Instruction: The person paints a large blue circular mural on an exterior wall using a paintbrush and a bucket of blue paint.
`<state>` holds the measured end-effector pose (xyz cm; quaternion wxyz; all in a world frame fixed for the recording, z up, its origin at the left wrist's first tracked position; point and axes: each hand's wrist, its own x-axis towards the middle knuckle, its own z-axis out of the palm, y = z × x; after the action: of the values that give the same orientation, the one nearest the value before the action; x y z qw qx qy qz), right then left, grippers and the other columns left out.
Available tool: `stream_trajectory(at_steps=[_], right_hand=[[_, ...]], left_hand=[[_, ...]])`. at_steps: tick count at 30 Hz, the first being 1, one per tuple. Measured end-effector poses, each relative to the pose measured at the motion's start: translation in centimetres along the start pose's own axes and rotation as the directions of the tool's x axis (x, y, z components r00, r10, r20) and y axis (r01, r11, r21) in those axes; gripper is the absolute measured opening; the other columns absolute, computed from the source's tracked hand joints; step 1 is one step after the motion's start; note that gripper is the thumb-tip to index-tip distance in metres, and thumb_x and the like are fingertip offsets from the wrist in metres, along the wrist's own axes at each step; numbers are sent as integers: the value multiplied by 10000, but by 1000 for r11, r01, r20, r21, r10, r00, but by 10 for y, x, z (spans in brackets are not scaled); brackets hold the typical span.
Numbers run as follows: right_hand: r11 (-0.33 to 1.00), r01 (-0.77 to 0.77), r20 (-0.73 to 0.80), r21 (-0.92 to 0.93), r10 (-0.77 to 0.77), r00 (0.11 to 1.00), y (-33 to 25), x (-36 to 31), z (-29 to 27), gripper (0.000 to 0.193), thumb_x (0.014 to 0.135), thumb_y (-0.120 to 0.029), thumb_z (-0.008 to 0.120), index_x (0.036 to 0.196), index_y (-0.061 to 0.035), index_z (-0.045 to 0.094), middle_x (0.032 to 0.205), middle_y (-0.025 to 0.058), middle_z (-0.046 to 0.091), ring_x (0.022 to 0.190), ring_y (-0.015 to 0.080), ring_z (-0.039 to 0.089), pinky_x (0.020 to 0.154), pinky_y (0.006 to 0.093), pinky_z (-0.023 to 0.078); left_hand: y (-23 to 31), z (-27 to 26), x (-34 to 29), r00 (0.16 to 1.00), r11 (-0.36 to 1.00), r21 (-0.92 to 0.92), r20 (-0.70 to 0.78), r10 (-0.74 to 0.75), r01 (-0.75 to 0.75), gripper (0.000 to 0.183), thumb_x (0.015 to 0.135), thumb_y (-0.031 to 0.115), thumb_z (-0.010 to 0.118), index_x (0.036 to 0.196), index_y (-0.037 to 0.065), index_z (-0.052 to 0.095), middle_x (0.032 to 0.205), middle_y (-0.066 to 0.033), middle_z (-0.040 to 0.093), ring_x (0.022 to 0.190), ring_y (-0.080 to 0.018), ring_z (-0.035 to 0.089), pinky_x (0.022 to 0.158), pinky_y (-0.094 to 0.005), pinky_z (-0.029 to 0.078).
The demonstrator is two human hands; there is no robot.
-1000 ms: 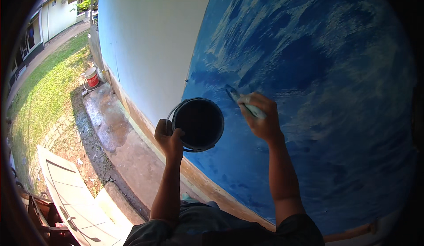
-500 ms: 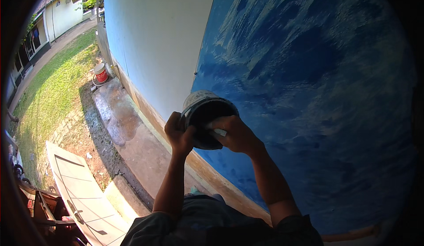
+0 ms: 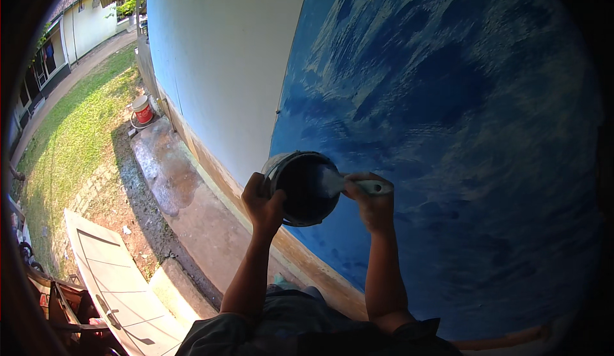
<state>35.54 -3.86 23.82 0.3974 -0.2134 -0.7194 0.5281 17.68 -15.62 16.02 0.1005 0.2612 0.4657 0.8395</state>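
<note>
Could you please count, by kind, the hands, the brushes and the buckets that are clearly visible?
Hands: 2 (left hand, right hand)
Brushes: 1 (paintbrush in the right hand)
Buckets: 2 (dark-inside bucket in the left hand, red-and-white bucket on the ground)
Total: 5

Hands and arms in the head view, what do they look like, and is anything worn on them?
The left hand and right hand wear no gloves. The forearms are bare, with no watch or bracelet showing. Dark, loose short sleeves end near the elbows.
</note>
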Motion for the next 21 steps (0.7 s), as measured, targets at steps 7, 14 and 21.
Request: stream_trajectory(at_steps=[7, 14, 21], right_hand=[[848, -211, -195, 487, 341, 920, 21, -12, -33, 103, 882, -67, 746, 961, -7, 719, 985, 134, 736, 953, 244, 738, 881, 403, 629], [687, -61, -33, 724, 122, 992, 9, -22, -109, 113, 881, -61, 761, 982, -27, 723, 939, 105, 732, 836, 160, 691, 713, 273, 542], [893, 435, -327, -119, -449, 832, -135, -43, -166, 173, 871, 79, 719, 1027, 4, 720, 1055, 152, 744, 963, 206, 735, 757, 304, 632]], left_hand=[[-9, 14, -10, 995, 993, 68, -13, -96, 97, 282, 654, -80, 589, 742, 64, 363, 709, 39, 343, 666, -45, 362, 578, -229, 305], [21, 77, -17, 987, 990, 78, 94, -127, 120, 307, 634, -75, 604, 704, 83, 349, 671, 48, 308, 626, -51, 317, 549, -249, 264], [86, 145, -7, 925, 976, 96, 314, -215, 195, 273, 626, -60, 599, 672, 87, 373, 625, 43, 351, 580, -62, 323, 520, -264, 260]])
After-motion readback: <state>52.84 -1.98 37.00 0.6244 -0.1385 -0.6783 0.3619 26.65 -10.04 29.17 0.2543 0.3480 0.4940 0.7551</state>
